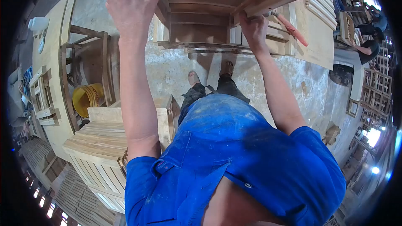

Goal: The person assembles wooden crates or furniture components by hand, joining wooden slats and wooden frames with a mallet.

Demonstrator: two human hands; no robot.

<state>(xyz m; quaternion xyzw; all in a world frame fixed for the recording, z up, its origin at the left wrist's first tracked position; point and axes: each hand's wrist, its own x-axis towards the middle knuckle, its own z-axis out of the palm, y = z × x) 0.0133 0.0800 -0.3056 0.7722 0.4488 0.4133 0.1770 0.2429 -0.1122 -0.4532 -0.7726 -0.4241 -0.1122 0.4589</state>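
Observation:
A brown wooden frame [201,10] with slats and side rails fills the top centre of the head view. At its left rail, my left hand [136,1] is closed round the wood near the upper edge. My right hand [254,27] is closed at the underside of the right rail, its fingertips partly hidden by the wood. Just right of that hand, a hammer with an orange-red handle [293,29] lies on the pale workbench [316,46].
At lower left, slatted wooden panels [98,142] are stacked. A yellow bucket [87,98] stands beside a wooden stand [108,67]. A light board table [52,58] is farther left. People work at the far right [368,48] and far left [16,96].

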